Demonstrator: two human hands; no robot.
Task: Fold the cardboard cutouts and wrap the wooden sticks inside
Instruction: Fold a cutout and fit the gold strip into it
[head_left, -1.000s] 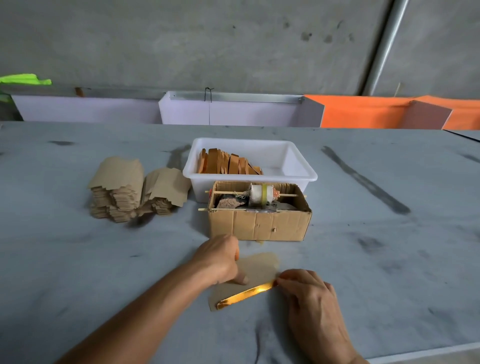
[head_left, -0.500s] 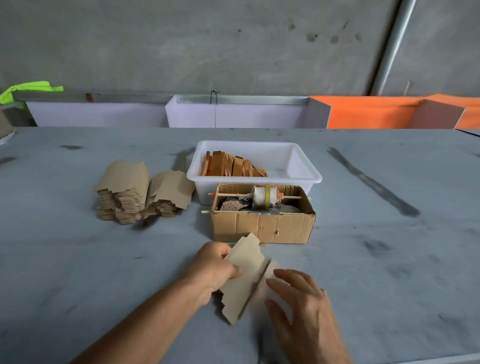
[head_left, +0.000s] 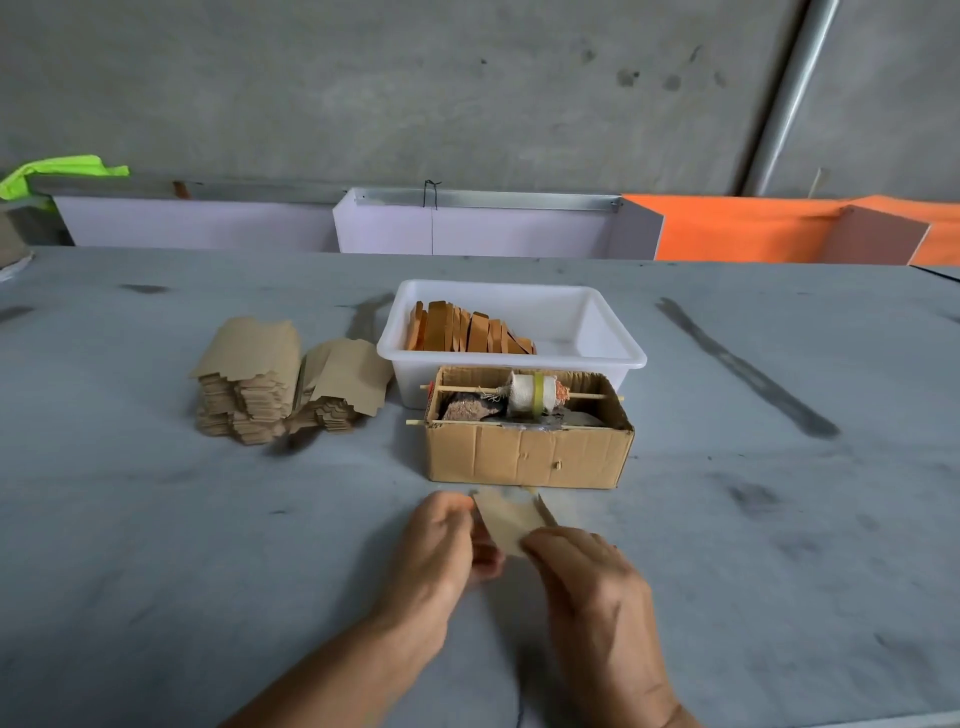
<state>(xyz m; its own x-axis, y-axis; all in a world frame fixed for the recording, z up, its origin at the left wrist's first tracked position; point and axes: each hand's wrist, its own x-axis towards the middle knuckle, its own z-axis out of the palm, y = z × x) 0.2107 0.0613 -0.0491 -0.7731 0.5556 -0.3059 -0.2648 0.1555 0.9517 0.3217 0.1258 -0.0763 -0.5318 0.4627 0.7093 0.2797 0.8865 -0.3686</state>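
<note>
Grey concrete forms the wall (head_left: 415, 93) behind, with a metal pipe (head_left: 789, 93) running down it at the right. Below the wall stand white panels (head_left: 467, 228) and orange panels (head_left: 737, 228), and a green cloth (head_left: 57, 171) lies at the far left.

In front of them is the grey table (head_left: 156, 545), wide and marked with dark stains. A white tub (head_left: 597, 332) stands near the middle of the table, and wooden sticks (head_left: 462, 330) lean together in its left part. Touching the near side of the tub is a cardboard box (head_left: 524, 457), open at the top. A thin skewer (head_left: 467, 389) crosses the box and carries a white spool (head_left: 530, 392) with a yellow band. To the left of the tub, two piles of cutouts (head_left: 249, 384) stand side by side, touching each other.

Near the front edge of the box, both hands hold one cutout (head_left: 509, 519) just above the table. The left hand (head_left: 436, 545) grips its left side, with the fingers curled around the edge. The right hand (head_left: 587, 577) pinches its near right corner, the fingers bent over the card. The cutout is tilted and blurred, so I cannot tell if a stick is inside it.
</note>
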